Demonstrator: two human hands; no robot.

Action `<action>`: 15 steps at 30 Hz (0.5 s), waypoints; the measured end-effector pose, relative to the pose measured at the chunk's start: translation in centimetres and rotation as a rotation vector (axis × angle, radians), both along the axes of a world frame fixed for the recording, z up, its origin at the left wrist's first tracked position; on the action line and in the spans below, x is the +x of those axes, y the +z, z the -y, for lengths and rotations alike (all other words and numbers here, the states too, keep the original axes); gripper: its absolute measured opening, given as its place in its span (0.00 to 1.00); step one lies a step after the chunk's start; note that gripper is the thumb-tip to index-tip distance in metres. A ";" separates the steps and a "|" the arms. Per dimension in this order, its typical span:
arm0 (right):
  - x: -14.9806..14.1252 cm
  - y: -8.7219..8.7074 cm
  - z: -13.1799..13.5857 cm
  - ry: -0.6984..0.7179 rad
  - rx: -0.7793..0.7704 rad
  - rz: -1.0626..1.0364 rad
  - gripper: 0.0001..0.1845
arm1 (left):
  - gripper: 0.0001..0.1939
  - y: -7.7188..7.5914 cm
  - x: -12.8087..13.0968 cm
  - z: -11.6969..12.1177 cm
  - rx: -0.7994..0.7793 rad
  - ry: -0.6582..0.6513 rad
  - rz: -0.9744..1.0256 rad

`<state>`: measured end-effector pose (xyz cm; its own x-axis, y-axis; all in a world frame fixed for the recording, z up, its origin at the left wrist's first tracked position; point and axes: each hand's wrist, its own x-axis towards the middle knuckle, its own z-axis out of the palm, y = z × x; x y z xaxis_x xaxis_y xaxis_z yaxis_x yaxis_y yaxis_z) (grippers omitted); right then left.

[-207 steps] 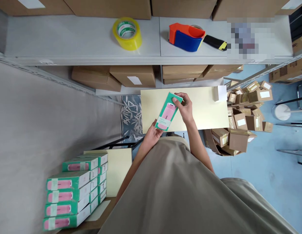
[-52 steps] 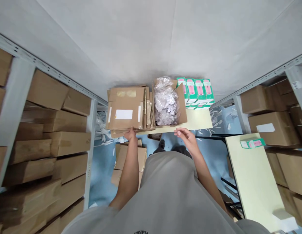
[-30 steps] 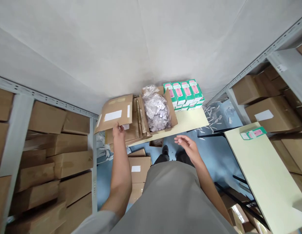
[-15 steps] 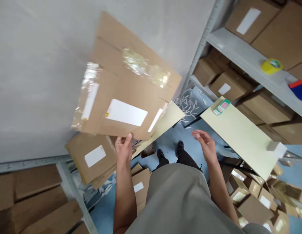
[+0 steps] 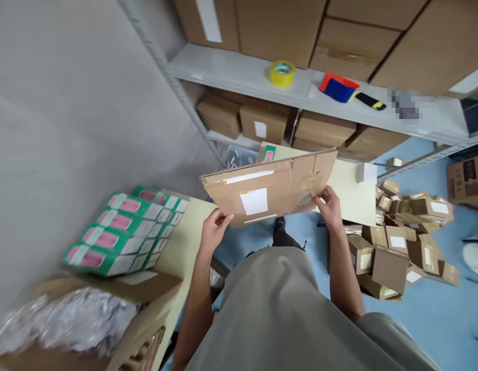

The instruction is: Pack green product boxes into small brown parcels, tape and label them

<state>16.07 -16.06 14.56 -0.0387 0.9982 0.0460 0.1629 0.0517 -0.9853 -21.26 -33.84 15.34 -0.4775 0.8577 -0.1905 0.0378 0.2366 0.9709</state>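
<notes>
A flattened cardboard box (image 5: 279,178) with white labels and clear tape hangs tilted between my two hands. My left hand (image 5: 215,229) pinches its near left corner. At the right end, my right hand (image 5: 328,206) grips the other edge, thumb on the face. Behind the cardboard, the pale table (image 5: 355,193) is partly hidden, with a green-and-pink product box (image 5: 269,153) showing above the cardboard's top edge. A small white block (image 5: 367,174) stands at that table's right end.
The shelf (image 5: 231,64) ahead carries yellow tape (image 5: 282,73), a red-and-blue tape dispenser (image 5: 339,87) and a black-handled cutter (image 5: 371,101). Stacked green-and-pink boxes (image 5: 119,232) and a carton of crumpled plastic (image 5: 84,319) are at left. Small cartons (image 5: 389,270) pile up on the right floor.
My left hand has lifted the flattened box off its stack, and my view has turned right toward the shelf. My right hand, free before, has taken hold of the other end.
</notes>
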 end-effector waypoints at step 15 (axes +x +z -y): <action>10.6 -8.6 -10.2 -0.141 -0.192 0.021 0.22 | 0.16 -8.1 14.3 -29.6 0.030 -0.322 0.123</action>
<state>26.63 -5.91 5.92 0.1027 0.9842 -0.1441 0.1755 -0.1605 -0.9713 -6.98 -4.22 7.20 -0.1568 0.9667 -0.2023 -0.0124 0.2029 0.9791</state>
